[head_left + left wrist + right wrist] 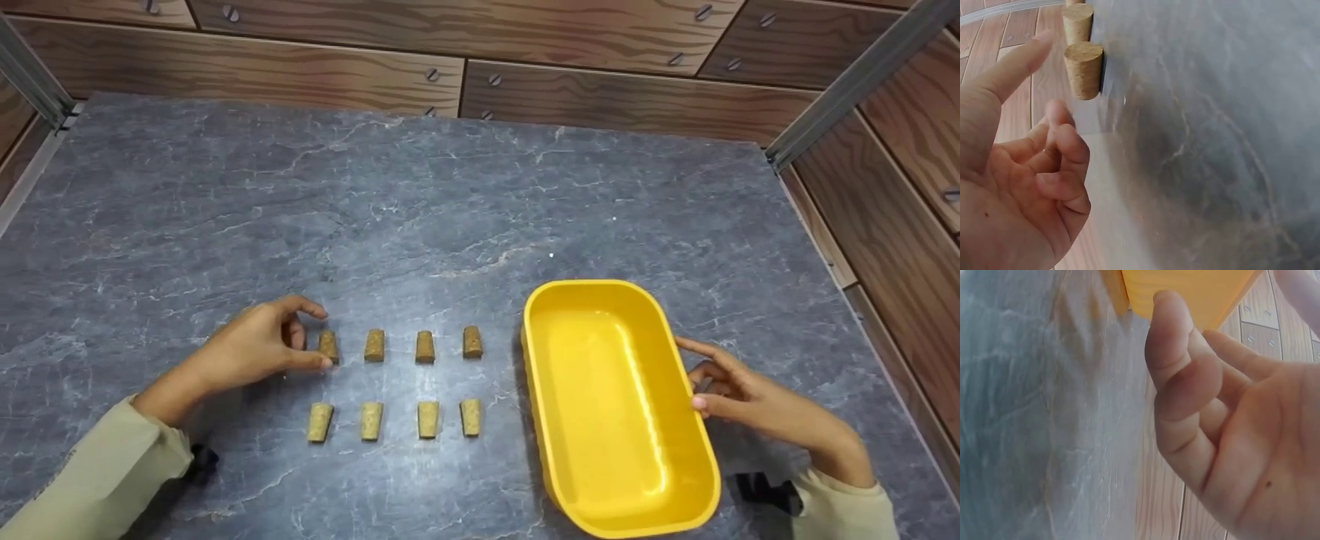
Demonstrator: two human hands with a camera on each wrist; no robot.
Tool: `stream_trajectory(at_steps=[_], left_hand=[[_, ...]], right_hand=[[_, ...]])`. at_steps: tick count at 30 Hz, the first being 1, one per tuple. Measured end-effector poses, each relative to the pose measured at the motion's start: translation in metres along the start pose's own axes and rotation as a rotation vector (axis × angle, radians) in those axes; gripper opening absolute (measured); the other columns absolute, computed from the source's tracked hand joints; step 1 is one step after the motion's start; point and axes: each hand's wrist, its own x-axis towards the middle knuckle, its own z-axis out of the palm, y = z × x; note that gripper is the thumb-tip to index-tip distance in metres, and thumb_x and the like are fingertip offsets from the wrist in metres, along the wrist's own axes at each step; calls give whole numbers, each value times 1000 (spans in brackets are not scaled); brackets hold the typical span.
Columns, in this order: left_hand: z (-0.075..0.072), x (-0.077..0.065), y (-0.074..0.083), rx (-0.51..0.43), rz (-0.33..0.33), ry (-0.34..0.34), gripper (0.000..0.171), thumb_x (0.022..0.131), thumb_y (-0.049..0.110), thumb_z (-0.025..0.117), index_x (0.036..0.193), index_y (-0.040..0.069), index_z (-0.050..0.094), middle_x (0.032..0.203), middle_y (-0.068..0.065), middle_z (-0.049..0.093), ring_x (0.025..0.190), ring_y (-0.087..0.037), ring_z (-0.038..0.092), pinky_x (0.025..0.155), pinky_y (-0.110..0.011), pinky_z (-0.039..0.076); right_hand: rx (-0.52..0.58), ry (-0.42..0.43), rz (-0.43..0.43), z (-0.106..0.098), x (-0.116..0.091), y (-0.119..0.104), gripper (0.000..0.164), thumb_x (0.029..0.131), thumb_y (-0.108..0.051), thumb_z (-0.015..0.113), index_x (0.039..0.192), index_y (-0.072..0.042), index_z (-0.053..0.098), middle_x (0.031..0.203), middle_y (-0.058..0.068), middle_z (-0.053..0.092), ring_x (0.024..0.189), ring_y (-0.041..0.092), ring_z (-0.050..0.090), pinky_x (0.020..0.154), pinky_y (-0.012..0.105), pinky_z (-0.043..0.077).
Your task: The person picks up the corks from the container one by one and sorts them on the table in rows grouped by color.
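Several tapered cork stoppers lie on the table in two rows, darker brown ones farther away and paler ones nearer. My left hand (259, 341) reaches around the leftmost dark cork (328, 345), thumb and index finger spread at its two ends. The thumb tip is right at the cork's near end. In the left wrist view, a cork (1084, 73) shows beyond the parted thumb and fingers, the other fingers loosely bent. On the right, my right hand (757, 397) rests fingertips and thumb against the right side of a yellow plastic bin (592, 405), its fingers loosely bent.
Nearer to me is the row of paler corks, one of them a pale cork (428, 419). Grey marbled tabletop (420, 202) stretches behind the corks. Wood-patterned panels (337, 45) border the back and right, with metal posts (847, 82) at the corners.
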Motion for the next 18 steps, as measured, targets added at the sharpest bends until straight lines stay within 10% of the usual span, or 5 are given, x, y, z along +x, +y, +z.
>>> stream_trajectory(at_steps=[10, 18], left_hand=[[4, 2, -6, 62, -18, -28, 39, 76, 18, 79, 111, 7, 64, 73, 1, 54, 63, -12, 46, 52, -22, 38], [1, -2, -7, 47, 54, -19, 63, 75, 26, 81, 128, 5, 56, 92, -5, 59, 77, -16, 51, 67, -27, 44]], right_hand=[[-19, 0, 0, -1, 2, 0, 64, 102, 3, 34, 155, -17, 5, 119, 7, 53, 101, 20, 65, 87, 34, 54], [-208, 159, 30, 3, -1, -6, 65, 101, -1, 41, 154, -11, 5, 123, 0, 52, 100, 14, 63, 81, 31, 55]])
